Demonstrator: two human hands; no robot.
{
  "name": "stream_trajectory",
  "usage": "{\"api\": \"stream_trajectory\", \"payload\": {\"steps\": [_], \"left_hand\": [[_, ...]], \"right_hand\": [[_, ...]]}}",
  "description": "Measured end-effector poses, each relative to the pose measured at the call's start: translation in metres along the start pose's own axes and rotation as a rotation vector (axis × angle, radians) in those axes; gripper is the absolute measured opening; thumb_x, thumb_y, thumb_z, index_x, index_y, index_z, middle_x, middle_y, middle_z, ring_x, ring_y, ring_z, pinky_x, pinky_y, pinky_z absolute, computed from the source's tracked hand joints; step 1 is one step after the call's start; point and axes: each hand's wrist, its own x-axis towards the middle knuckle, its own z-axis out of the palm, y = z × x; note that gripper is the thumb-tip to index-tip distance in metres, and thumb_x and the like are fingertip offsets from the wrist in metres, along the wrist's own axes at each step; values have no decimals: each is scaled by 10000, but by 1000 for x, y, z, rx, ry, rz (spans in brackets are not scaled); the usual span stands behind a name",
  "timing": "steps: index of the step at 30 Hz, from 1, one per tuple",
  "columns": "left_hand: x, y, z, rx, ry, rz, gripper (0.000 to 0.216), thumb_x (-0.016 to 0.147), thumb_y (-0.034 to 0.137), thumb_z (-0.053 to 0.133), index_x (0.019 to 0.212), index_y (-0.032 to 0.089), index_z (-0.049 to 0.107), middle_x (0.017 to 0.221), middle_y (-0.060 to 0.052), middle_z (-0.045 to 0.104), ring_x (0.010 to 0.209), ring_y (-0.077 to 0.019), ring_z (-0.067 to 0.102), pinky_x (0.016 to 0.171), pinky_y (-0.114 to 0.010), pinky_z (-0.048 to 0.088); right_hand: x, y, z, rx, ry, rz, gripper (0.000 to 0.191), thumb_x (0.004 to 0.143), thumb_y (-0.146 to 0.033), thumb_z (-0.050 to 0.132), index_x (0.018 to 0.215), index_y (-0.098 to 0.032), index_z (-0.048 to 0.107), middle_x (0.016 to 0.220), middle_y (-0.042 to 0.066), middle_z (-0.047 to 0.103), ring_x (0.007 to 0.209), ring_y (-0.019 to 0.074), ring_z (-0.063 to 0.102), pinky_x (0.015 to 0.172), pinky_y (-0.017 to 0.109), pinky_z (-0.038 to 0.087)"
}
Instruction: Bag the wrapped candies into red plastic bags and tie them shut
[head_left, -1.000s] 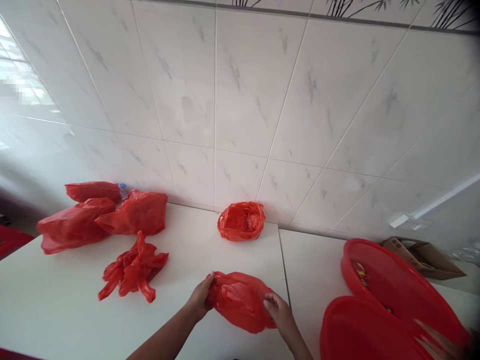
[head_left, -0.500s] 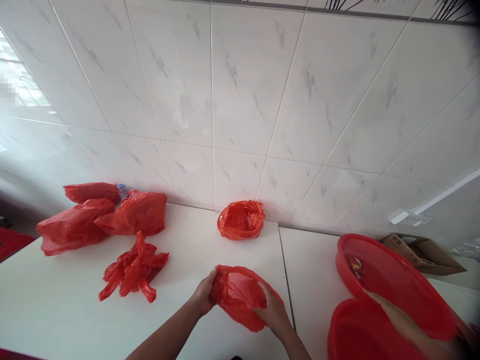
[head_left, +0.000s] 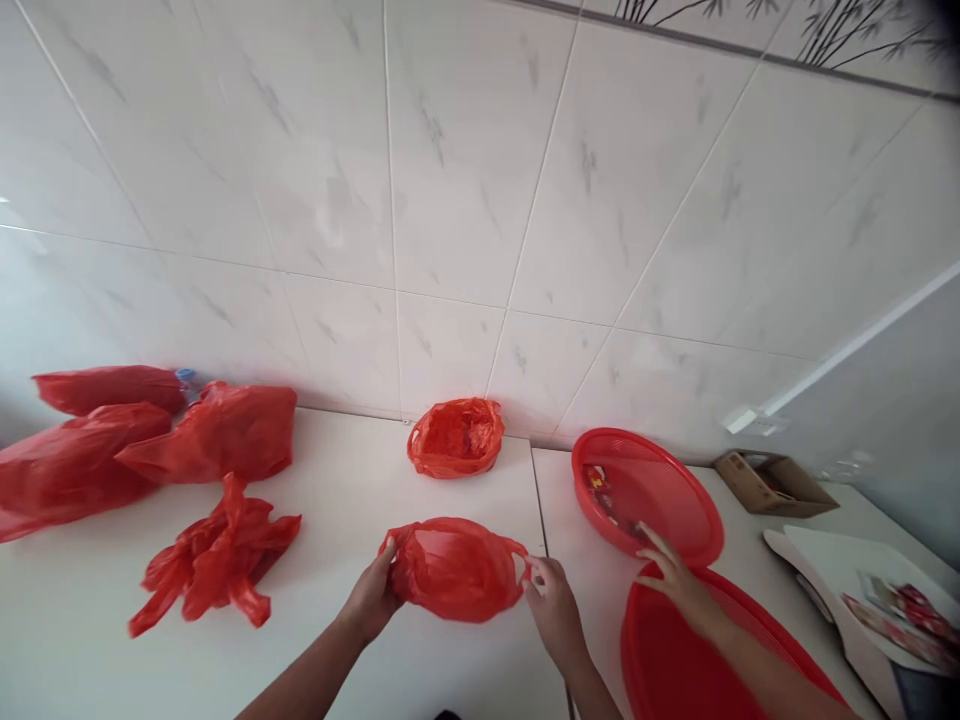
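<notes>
Red thin plastic makes up the little bag point(head_left: 454, 568) that sits on the white tabletop point(head_left: 337, 500), right between the two grips. The left grip point(head_left: 371, 600) is closed on the left side of the bag, with the thumb on top. The right grip point(head_left: 551, 600) is closed too; its fingertips pinch the loop handle on the right side of the bag. The bag looks puffy and round, and its bottom touches the tabletop.

Just past the grips, near the tiled wall point(head_left: 450, 200), sits an open red bag point(head_left: 455, 437) with its mouth facing up. Far to the left of the left grip lies a crumpled red bag point(head_left: 214, 560). Behind that one are three full red bags point(head_left: 217, 432) lying close together.

To the right of the right grip there is another person's hand point(head_left: 667, 580). It rests flat where a round red tray point(head_left: 645, 495) meets a big red basin point(head_left: 697, 660). Some small things lie in the tray, but they are too small to tell. Further right sit a brown cardboard box point(head_left: 772, 482) and a white board point(head_left: 832, 565) with bright packets on it.
</notes>
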Motion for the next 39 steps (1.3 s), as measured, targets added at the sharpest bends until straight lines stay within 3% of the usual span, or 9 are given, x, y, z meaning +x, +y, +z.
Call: {"api": "stream_trajectory", "payload": {"steps": [4, 7, 10, 13, 16, 19, 23, 27, 39], "left_hand": [[-1, 1, -1, -30, -3, 20, 319, 830, 428, 663, 1030, 181, 634, 700, -9, 697, 565, -139, 634, 567, -244, 507], [-4, 3, -1, -32, -13, 8, 276, 839, 405, 658, 998, 182, 629, 668, -1, 687, 549, -132, 632, 570, -236, 514], [-7, 3, -1, -32, -23, 7, 252, 836, 390, 666, 969, 179, 627, 643, 4, 678, 548, -133, 637, 566, -230, 517], [-8, 4, -1, -43, -19, 18, 247, 831, 378, 673, 967, 177, 629, 662, -4, 692, 552, -137, 644, 560, -233, 520], [-10, 4, -2, -56, -3, 26, 237, 844, 357, 660, 989, 172, 634, 679, -16, 703, 572, -147, 659, 565, -240, 529], [-11, 5, -4, -65, 12, 30, 225, 845, 340, 661, 995, 174, 639, 694, -24, 711, 576, -155, 667, 566, -244, 534], [-11, 4, -7, -59, 25, 32, 193, 851, 325, 653, 968, 172, 635, 697, -22, 710, 557, -150, 660, 553, -244, 538], [-11, 6, -6, -54, 40, 29, 153, 875, 302, 624, 955, 173, 633, 712, -16, 711, 573, -141, 666, 577, -245, 552], [-4, 1, -2, -37, 12, 53, 162, 919, 293, 557, 957, 163, 645, 745, -21, 710, 579, -136, 668, 540, -244, 552]], "right_hand": [[17, 25, -29, -310, 262, -2, 464, 828, -272, 426, 1246, -122, 559, 1347, 180, 493, 1269, 282, 482, 1021, 391, 439], [35, 34, -47, -544, 310, 21, 523, 840, -242, 423, 1341, -99, 478, 1486, 190, 349, 1370, 313, 366, 1070, 415, 376], [49, 33, -56, -706, 260, 80, 589, 838, -205, 429, 1416, -103, 385, 1513, 179, 336, 1419, 324, 280, 1092, 447, 321], [56, 28, -59, -767, 166, 141, 631, 817, -183, 455, 1431, -76, 354, 1460, 197, 420, 1380, 345, 335, 1066, 481, 317], [55, 20, -58, -747, 103, 137, 564, 804, -166, 469, 1363, -90, 452, 1286, 200, 567, 1229, 348, 489, 998, 469, 355], [49, 13, -57, -709, 46, 100, 392, 826, -150, 425, 1170, -167, 612, 1075, 147, 649, 1042, 302, 590, 909, 414, 400], [34, 7, -54, -677, -1, 48, 349, 865, -148, 341, 987, -201, 663, 978, 112, 664, 892, 250, 622, 755, 342, 432], [11, 2, -47, -618, -83, 36, 323, 849, -185, 406, 1064, -210, 645, 965, 92, 702, 887, 241, 643, 709, 320, 431], [-62, -24, -36, -478, -272, 277, 284, 800, -323, 512, 1031, -208, 631, 984, 125, 734, 919, 278, 678, 729, 337, 452]]}}
